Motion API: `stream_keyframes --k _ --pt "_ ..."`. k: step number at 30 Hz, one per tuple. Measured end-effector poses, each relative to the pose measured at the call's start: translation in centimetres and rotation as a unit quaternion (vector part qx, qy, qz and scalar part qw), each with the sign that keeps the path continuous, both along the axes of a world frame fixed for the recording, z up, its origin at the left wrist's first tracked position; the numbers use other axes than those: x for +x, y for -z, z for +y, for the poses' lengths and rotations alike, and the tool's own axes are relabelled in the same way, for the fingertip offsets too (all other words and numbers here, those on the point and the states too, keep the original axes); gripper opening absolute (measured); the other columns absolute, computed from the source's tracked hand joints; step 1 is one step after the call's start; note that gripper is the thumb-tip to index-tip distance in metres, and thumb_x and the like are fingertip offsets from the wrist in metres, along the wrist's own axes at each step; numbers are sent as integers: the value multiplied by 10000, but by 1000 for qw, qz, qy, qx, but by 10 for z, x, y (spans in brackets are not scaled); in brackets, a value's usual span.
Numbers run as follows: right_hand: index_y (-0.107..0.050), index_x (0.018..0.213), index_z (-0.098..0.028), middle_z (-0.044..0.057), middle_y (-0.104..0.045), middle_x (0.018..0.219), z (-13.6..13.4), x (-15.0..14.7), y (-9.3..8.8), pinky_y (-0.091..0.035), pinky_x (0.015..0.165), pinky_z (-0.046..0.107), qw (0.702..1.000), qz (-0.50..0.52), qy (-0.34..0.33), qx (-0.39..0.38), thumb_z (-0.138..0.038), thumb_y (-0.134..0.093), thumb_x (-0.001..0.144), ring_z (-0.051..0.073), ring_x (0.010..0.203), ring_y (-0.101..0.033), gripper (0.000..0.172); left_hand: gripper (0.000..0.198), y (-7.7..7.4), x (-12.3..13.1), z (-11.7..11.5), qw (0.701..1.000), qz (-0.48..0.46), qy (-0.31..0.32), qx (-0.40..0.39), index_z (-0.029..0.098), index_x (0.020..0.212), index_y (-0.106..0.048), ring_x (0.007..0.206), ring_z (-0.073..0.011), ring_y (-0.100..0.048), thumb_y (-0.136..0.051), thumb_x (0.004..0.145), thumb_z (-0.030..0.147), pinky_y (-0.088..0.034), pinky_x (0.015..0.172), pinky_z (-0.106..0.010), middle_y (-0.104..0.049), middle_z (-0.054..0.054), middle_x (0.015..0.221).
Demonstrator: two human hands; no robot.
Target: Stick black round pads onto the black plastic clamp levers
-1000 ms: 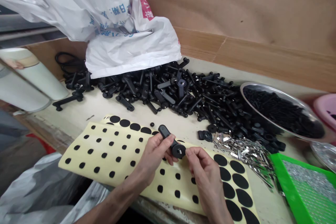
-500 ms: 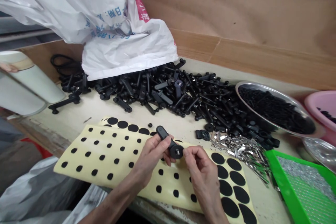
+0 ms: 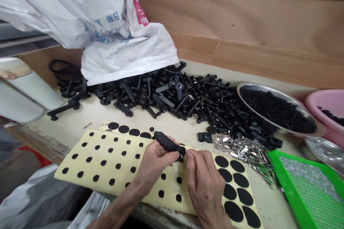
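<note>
The left hand (image 3: 156, 161) holds a black plastic clamping lever (image 3: 168, 142) in a closed grip, with the fingers wrapped around its arm. The lever is over the upper middle of a cream backing sheet (image 3: 91, 170) carrying black adhesive rubber dots. Its long axis runs roughly across the view, from the free arm end at upper left to the round head at lower right.

The head points toward the right hand (image 3: 205, 182), which is the nearer hand to that end. The right hand's fingertips (image 3: 189, 155) form a narrow pinch against the head. Any small item between them is hidden, and the threaded stud seen on such a head cannot be made out here.

Beyond the sheet, a heap of black plastic levers (image 3: 166, 96) spills from under a white plastic sack (image 3: 126, 57) across the workbench (image 3: 67, 125). To the right are a stainless steel bowl (image 3: 268, 90) of small black parts, a pink basin (image 3: 328, 98), a scatter of metal clips (image 3: 242, 154) and a green tray (image 3: 286, 182). Large black rubber dots (image 3: 233, 211) occupy the sheet's lower right. Corrugated cardboard (image 3: 242, 18) stands behind the bench.
</note>
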State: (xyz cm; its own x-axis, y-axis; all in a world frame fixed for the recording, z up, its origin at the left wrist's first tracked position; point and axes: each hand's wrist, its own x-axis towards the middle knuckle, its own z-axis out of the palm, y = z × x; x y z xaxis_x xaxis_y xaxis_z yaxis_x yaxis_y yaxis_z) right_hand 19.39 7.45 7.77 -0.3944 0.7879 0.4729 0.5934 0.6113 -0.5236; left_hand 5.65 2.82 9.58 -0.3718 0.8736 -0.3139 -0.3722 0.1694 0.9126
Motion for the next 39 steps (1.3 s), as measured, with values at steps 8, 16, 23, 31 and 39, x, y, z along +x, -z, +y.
stream_keyframes --k 8,16,23,31,39 --pt "-672 958 -190 74 -598 901 1 1 -1 -388 586 276 994 -70 40 78 -218 -457 947 164 699 -580 217 240 0 2 2 1000 6 -25 8 159 924 -626 606 -89 -567 -729 712 204 -461 585 -223 -689 -20 879" --pt "-660 946 -179 71 -633 914 1 2 -4 -405 633 290 992 -88 28 88 -204 -432 960 180 732 -584 230 293 6 -1 1 999 1 -18 29 148 963 -620 672 -113 -598 -734 696 183 -459 583 -213 -689 -29 857" --pt "-650 1118 -158 131 -656 999 11 11 1 -405 655 389 987 -129 29 95 -52 -361 861 266 819 -563 401 248 -14 3 -5 997 -26 16 70 136 959 -613 671 -120 -594 -689 725 156 -425 563 -217 -688 -73 931" --pt "-595 916 -217 -17 -592 670 1 6 -28 -428 533 246 901 241 -126 -338 -460 -398 954 140 572 -536 315 442 -28 12 -19 995 -57 45 71 173 1185 -533 751 -150 -603 -690 783 268 -430 613 -244 -667 -95 1032" --pt "-631 1040 -279 11 -633 706 -30 8 -28 -388 460 278 945 157 -171 -232 -330 -346 973 177 557 -550 298 686 -36 -33 -99 988 115 -79 -73 290 1262 -534 904 -303 -657 -773 641 460 -513 636 -308 -739 -43 953"
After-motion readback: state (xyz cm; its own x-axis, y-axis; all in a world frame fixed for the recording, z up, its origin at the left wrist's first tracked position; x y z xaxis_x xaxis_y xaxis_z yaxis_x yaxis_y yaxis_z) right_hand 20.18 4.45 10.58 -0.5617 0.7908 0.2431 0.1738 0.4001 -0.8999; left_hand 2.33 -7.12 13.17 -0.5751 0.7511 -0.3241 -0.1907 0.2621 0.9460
